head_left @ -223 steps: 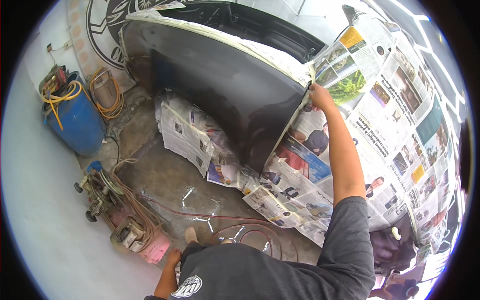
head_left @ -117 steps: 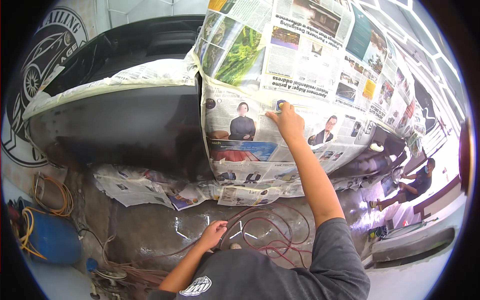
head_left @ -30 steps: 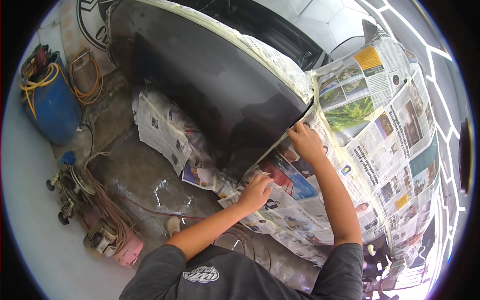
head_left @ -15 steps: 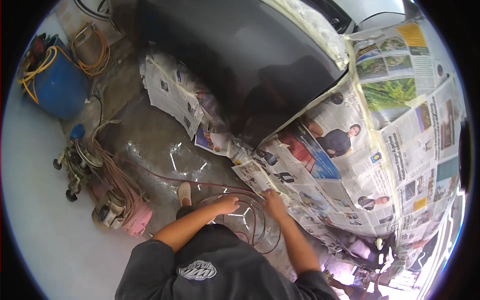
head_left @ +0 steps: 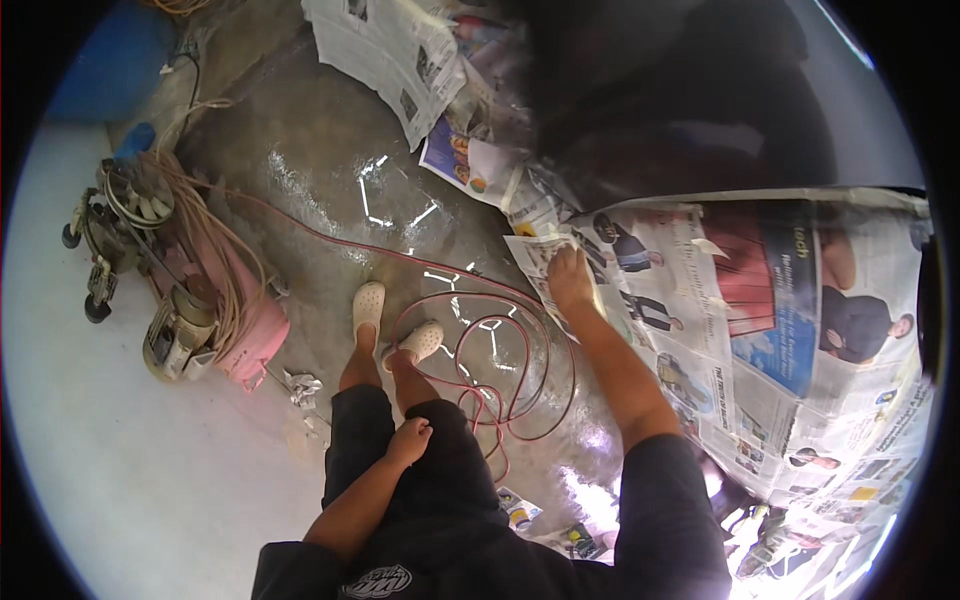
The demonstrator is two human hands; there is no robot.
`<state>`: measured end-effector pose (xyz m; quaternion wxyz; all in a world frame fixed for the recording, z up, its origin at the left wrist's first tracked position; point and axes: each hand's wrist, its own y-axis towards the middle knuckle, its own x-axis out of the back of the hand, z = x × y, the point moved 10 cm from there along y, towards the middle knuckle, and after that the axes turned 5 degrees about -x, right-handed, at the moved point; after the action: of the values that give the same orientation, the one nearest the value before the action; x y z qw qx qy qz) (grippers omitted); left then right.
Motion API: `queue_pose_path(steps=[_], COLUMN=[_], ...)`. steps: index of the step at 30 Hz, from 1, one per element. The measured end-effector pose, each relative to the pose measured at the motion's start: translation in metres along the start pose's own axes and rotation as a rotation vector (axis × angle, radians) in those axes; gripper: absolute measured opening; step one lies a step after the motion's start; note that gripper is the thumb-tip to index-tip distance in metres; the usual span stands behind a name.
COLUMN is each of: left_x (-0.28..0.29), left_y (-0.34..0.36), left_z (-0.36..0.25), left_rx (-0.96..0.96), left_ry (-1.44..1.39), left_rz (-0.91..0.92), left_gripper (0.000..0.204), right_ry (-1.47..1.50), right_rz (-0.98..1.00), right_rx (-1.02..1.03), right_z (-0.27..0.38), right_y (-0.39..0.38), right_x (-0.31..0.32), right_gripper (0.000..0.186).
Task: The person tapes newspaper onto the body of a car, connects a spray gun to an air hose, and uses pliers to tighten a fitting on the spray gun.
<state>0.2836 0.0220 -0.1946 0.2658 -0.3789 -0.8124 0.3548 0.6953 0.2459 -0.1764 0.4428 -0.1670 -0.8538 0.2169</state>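
My right hand (head_left: 571,281) reaches down and presses flat on the lower edge of the newspaper masking (head_left: 700,300) that covers the side of a dark car body (head_left: 680,100). The fingers lie spread on the paper and grip nothing I can make out. My left hand (head_left: 409,440) rests on my thigh over black shorts, fingers loosely curled, holding nothing. Strips of masking tape (head_left: 712,247) hold the sheets together.
A red hose (head_left: 500,380) coils on the wet concrete floor by my feet in pale clogs (head_left: 368,303). A pink air compressor (head_left: 200,310) with coiled hoses stands at the left. More newspaper (head_left: 390,55) hangs over the wheel area. A blue drum (head_left: 95,60) sits at far left.
I have bent lower, so the view now looks down at the floor. My right hand moved up to the paper's bottom edge. My left hand drew back from the hose to my thigh.
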Motion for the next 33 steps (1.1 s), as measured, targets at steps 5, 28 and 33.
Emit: queue_pose_path(steps=[5, 28, 33], left_x=[0.001, -0.024, -0.030], left_y=[0.005, -0.003, -0.002], left_z=[0.023, 0.050, 0.062], left_rx=[0.032, 0.030, 0.031], left_ry=[-0.167, -0.240, -0.253], left_rz=[-0.105, -0.003, -0.017], left_gripper=[0.033, 0.036, 0.037], right_ry=[-0.123, -0.241, -0.213], right_rz=[0.162, 0.293, 0.373], right_rx=[0.083, -0.050, 0.030], right_z=[-0.001, -0.019, -0.008], right_y=[0.052, 0.091, 0.082], right_x=[-0.021, -0.096, -0.083], right_gripper=[0.044, 0.041, 0.037])
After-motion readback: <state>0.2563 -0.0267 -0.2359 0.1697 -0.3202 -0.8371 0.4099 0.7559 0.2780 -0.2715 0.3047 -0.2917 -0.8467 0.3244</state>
